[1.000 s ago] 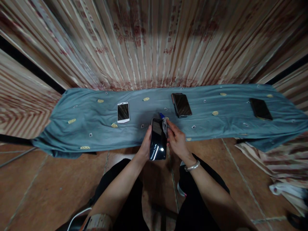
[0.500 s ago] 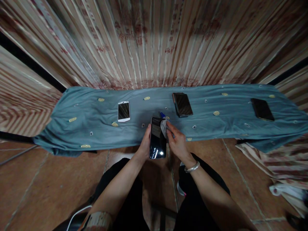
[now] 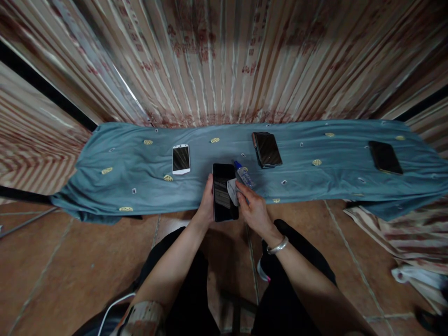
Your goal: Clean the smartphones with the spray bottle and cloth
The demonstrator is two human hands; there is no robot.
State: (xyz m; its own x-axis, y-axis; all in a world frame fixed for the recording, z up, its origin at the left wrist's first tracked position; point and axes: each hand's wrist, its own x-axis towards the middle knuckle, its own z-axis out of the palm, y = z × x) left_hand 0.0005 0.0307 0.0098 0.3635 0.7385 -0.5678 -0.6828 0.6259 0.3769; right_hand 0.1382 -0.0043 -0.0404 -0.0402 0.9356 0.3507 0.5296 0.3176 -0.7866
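Phone (image 3: 221,193): seemingly mid-wipe
Left hand (image 3: 206,203): gripping phone
Right hand (image 3: 254,210): pinching cloth (image 3: 231,190) on phone
White phone (image 3: 181,159): wiped? Can't tell

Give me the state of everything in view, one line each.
Black phone: in left hand, screen dark
Grey cloth: crumpled, pinched in right hand, over that phone
White phone: lying flat, screen dark
Blue-capped bottle: lying on its side
Middle phone: lying flat, screen dark
Far-right phone: lying flat, dark
Teal cover: spread, wrinkled
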